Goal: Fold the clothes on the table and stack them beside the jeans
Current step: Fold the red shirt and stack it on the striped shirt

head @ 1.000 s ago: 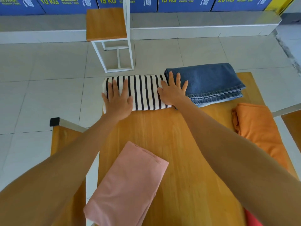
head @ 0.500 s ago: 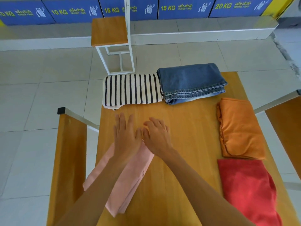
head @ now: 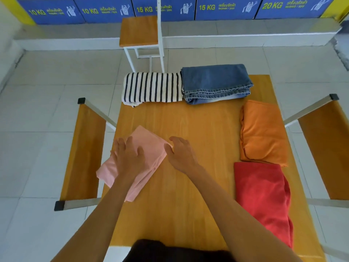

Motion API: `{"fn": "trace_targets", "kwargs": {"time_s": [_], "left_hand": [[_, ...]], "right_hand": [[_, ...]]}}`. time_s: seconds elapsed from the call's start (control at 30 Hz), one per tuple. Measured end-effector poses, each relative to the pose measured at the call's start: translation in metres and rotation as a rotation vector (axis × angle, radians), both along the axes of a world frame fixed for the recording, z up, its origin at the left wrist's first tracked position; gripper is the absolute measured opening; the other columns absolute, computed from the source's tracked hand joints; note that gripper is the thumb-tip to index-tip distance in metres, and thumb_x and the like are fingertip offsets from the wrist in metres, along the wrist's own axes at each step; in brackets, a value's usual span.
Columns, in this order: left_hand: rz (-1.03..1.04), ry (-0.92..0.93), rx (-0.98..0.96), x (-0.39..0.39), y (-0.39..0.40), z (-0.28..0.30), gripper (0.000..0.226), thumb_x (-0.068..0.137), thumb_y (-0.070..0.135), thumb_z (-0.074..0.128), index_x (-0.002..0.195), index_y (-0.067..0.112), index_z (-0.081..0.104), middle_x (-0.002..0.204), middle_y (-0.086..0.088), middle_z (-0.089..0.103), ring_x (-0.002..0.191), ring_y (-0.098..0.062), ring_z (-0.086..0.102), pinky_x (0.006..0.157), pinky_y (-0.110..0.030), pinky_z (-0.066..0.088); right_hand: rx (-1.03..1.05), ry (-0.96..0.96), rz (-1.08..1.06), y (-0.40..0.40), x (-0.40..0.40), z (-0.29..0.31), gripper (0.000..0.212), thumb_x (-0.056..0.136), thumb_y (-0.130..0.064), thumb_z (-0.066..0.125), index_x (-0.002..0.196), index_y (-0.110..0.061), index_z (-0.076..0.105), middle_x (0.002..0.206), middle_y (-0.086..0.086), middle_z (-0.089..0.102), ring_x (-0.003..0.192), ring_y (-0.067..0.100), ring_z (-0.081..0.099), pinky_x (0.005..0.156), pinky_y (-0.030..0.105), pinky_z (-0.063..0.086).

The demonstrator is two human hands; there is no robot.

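Pink cloth point(head: 145, 142) under flat left hand point(head: 130, 157), right hand point(head: 181, 154) pinching its corner

Table point(head: 198, 129) fills frame centre. Jeans point(head: 215, 83) at its upper edge, centre-right; striped garment point(head: 151, 87) touching their left side. Two folded cloths down the right edge, upper one point(head: 264, 131) above lower one point(head: 262, 197). Another cloth point(head: 149, 140) centre-left, overhanging the table's left edge, left hand point(head: 130, 157) on it, right hand point(head: 182, 154) at its right corner. Stool point(head: 138, 31) top centre, beyond the table.
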State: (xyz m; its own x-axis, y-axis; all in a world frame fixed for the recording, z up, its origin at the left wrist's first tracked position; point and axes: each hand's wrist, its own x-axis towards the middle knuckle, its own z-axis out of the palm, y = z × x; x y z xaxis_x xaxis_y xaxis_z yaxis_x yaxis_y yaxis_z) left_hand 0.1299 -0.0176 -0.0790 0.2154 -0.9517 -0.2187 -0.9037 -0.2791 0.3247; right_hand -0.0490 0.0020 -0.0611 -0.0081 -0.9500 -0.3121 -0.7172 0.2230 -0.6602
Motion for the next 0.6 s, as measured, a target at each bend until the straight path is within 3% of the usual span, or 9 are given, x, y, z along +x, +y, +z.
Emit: {"fn": "trace_targets", "kwargs": {"time_s": [0.2,0.3,0.47,0.6], "left_hand": [[0.183,0.049,0.119,0.039,0.037,0.003,0.049,0.09,0.028,0.055,0.134,0.007,0.045,0.139,-0.015,0.048,0.131,-0.034,0.042,0.108,-0.048,0.039],[0.243,0.054,0.101,0.045,0.052,-0.001,0.057,0.087,0.032,0.062,0.136,0.009,0.042,0.142,-0.014,0.045,0.132,-0.034,0.04,0.107,-0.044,0.04],[0.562,0.09,0.097,0.041,0.065,0.004,0.076,0.086,0.042,0.067,0.145,0.008,0.032,0.145,-0.017,0.037,0.133,-0.035,0.035,0.108,-0.045,0.037],[0.652,0.23,0.181,0.052,0.066,-0.004,0.074,0.087,0.049,0.063,0.141,0.004,0.039,0.14,-0.019,0.048,0.127,-0.037,0.047,0.104,-0.046,0.043]], "right_hand": [[0.12,0.142,0.057,-0.029,0.045,-0.008,0.079,0.09,-0.068,0.045,0.142,-0.008,0.04,0.143,0.011,0.049,0.132,0.032,0.041,0.104,0.046,0.034],[0.161,0.213,0.073,-0.024,0.056,-0.02,0.092,0.082,-0.07,0.055,0.144,-0.006,0.033,0.144,0.011,0.044,0.132,0.032,0.039,0.101,0.046,0.037],[0.071,0.281,0.065,-0.014,0.055,-0.033,0.078,0.082,-0.059,0.063,0.139,-0.011,0.038,0.138,0.008,0.044,0.127,0.03,0.039,0.098,0.043,0.037],[0.086,0.248,-0.012,-0.008,0.042,-0.035,0.072,0.082,-0.058,0.063,0.136,-0.016,0.043,0.134,0.009,0.048,0.125,0.031,0.043,0.099,0.042,0.038]]}}
